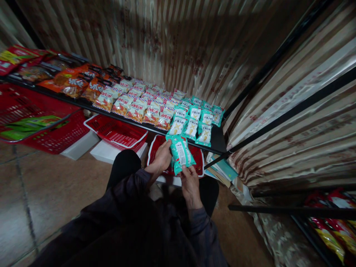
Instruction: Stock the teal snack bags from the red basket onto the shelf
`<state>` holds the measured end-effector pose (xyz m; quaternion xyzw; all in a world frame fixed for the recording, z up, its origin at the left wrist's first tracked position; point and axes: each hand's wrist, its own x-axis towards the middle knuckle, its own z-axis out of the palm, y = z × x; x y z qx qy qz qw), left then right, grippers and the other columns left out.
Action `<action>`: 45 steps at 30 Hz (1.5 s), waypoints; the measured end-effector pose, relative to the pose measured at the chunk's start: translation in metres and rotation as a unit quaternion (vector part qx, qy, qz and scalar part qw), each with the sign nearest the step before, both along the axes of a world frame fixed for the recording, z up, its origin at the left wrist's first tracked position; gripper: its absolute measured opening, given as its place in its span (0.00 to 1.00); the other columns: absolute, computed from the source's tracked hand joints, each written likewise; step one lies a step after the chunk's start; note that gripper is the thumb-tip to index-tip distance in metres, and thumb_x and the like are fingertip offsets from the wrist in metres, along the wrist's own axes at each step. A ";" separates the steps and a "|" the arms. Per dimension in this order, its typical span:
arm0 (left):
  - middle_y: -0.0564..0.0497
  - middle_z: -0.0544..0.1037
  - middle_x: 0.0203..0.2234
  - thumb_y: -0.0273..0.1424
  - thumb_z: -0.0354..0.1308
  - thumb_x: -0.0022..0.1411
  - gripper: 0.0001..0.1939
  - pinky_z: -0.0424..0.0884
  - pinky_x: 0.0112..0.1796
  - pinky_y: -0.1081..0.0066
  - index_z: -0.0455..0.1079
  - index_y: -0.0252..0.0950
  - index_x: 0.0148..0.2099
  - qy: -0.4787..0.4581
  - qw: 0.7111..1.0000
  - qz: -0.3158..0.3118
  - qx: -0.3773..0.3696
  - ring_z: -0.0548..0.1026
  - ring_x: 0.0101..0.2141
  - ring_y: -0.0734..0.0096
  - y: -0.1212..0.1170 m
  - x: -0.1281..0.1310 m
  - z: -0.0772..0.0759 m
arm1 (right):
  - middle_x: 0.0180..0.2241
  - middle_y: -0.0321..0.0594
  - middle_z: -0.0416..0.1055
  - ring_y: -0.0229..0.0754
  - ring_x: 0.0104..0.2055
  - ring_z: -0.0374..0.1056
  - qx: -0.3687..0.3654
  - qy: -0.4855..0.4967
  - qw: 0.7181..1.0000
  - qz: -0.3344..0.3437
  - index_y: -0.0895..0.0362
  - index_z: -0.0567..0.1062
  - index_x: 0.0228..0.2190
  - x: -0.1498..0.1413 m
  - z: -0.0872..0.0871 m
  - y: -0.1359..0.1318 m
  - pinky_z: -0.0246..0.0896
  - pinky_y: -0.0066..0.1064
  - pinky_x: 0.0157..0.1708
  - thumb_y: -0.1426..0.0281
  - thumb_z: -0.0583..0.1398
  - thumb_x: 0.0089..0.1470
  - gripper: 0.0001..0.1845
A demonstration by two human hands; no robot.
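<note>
The left hand gripped 1 teal packet by its left edge; the right hand pinched its lower edge. The packet sat between the 2, over a red basket, near the shelf.

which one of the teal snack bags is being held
The teal bag between the left hand and right hand, in front of the black shelf. The other teal bags sit on the shelf, touched by neither hand.

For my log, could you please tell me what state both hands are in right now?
Left hand: closed, holding the teal snack bag by its left edge.
Right hand: closed, holding the bag's bottom edge.
</note>
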<state>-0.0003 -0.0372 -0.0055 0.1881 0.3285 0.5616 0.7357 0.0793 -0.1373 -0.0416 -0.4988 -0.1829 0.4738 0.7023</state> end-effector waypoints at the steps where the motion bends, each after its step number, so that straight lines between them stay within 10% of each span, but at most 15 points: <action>1: 0.48 0.81 0.35 0.34 0.60 0.58 0.10 0.70 0.46 0.66 0.72 0.34 0.40 -0.003 1.000 -0.003 0.004 0.77 0.42 0.65 0.000 -0.001 0.000 | 0.28 0.31 0.71 0.31 0.25 0.65 0.000 -0.003 1.000 0.003 0.55 0.69 0.30 0.001 0.000 0.000 0.62 0.24 0.25 0.62 0.70 0.37 0.19; 21: 0.52 0.75 0.22 0.32 0.70 0.42 0.11 0.64 0.27 0.73 0.74 0.33 0.28 0.109 0.990 -0.084 0.030 0.70 0.23 0.74 0.019 -0.021 0.001 | 0.30 0.32 0.74 0.34 0.29 0.68 0.002 -0.064 0.998 0.019 0.54 0.70 0.31 0.010 -0.015 -0.008 0.62 0.25 0.30 0.63 0.67 0.42 0.15; 33: 0.55 0.74 0.19 0.37 0.72 0.35 0.20 0.64 0.27 0.73 0.71 0.33 0.29 0.139 0.990 0.017 0.021 0.69 0.21 0.75 0.019 -0.016 -0.007 | 0.24 0.31 0.72 0.35 0.27 0.67 -0.007 -0.113 0.993 0.045 0.56 0.72 0.28 0.014 -0.029 -0.018 0.64 0.28 0.32 0.61 0.69 0.41 0.15; 45: 0.55 0.73 0.20 0.39 0.71 0.35 0.18 0.63 0.28 0.73 0.71 0.34 0.28 0.170 0.983 0.034 0.057 0.68 0.22 0.75 0.025 -0.018 -0.013 | 0.33 0.37 0.73 0.38 0.34 0.68 0.031 -0.085 0.995 0.045 0.55 0.74 0.33 0.033 -0.007 -0.012 0.65 0.31 0.37 0.53 0.64 0.47 0.20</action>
